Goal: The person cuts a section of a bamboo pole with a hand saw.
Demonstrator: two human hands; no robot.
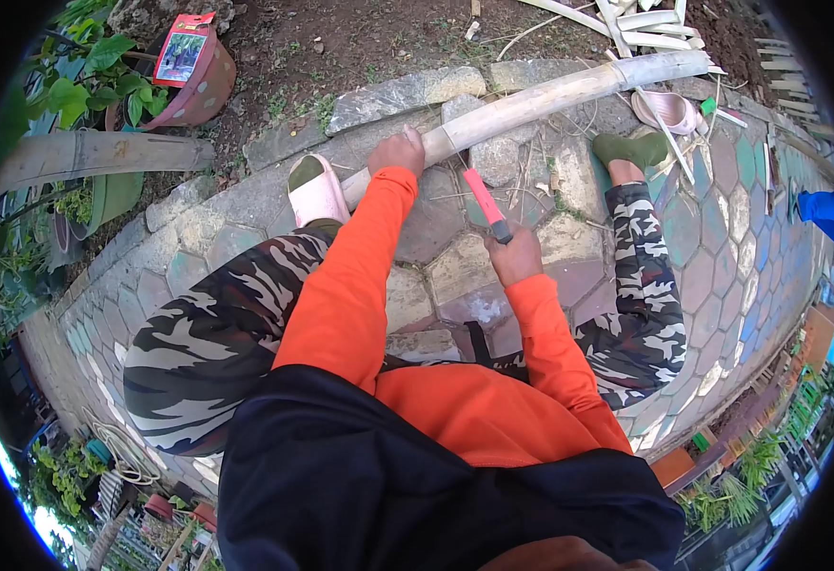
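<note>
A long, pale bamboo pole (550,95) lies slantwise in front of me, from beside my left foot to the far right. My left hand (397,153) is closed over the pole near its lower left part. In my right hand (516,255) is a slim hand tool (482,197) with a pink shaft and a dark grey end, held by that grey end. The tool points up and left, its far end close to the pole's near edge. I cannot tell what kind of tool it is.
Pale bamboo strips (660,29) are heaped beyond the pole. A pink slipper (669,112) lies near my right foot; its mate (318,188) is on my left. A potted plant (193,90) stands at upper left, above another bamboo piece (103,157). Stone paving (436,233) spreads beneath me.
</note>
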